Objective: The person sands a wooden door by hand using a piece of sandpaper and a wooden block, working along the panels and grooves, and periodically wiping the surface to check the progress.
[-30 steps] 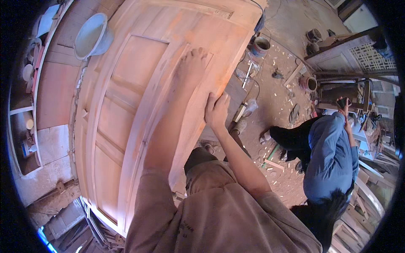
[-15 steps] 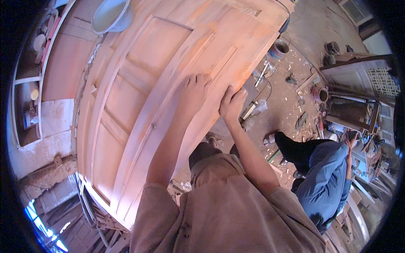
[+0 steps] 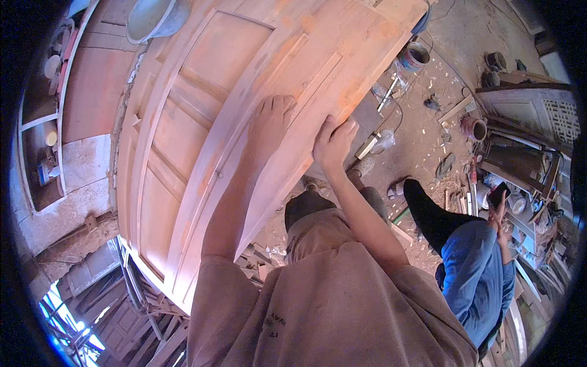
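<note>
A large wooden panel door [image 3: 235, 49] lies in front of me, with recessed panels, long mouldings and orange-brown patches. My left hand [image 3: 271, 119] presses on its flat face beside a raised moulding, fingers bent and close together. Whatever may be under those fingers is hidden. At the door's right edge, my right hand [image 3: 334, 142] is closed, its thumb on the upper side and its fingers curled at the rim.
A pale bucket [image 3: 160, 21] stands at the far left. Paint cans [image 3: 416, 55] and wood scraps litter the floor to the right. A seated person in blue trousers [image 3: 468, 260] holds a dark phone [image 3: 497, 194]. Stacked timber [image 3: 125, 306] lies at lower left.
My left hand has slid a little toward the left on the door's face. My right hand stays at the edge. The whole view has shifted slightly, and the seated person's phone shows more plainly.
</note>
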A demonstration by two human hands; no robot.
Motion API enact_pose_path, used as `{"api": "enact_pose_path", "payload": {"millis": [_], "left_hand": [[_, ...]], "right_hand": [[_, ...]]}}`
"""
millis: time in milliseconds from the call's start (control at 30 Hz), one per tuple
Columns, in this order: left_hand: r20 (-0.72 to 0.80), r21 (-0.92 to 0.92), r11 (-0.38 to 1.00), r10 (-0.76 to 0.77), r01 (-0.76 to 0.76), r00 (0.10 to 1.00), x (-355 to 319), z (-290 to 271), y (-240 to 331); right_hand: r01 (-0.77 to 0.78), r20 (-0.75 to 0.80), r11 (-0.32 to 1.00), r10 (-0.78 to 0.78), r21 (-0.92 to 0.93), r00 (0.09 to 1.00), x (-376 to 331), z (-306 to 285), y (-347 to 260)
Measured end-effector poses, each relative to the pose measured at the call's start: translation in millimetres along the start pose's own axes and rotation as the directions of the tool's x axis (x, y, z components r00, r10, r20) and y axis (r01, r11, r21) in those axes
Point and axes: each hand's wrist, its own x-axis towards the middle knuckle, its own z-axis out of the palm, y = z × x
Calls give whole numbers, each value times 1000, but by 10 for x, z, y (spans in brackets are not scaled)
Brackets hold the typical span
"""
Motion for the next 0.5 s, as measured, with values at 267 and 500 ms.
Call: {"api": "enact_pose_path", "payload": {"millis": [267,500], "left_hand": [[59,-9,1000,6,-5,998,-230,-17,-115],[105,-11,1000,-14,16,994,626,195,155]], "right_hand": [[-35,68,999,35,-3,997,67,-55,9],[-44,56,999,43,7,997,42,-65,-15]]}}
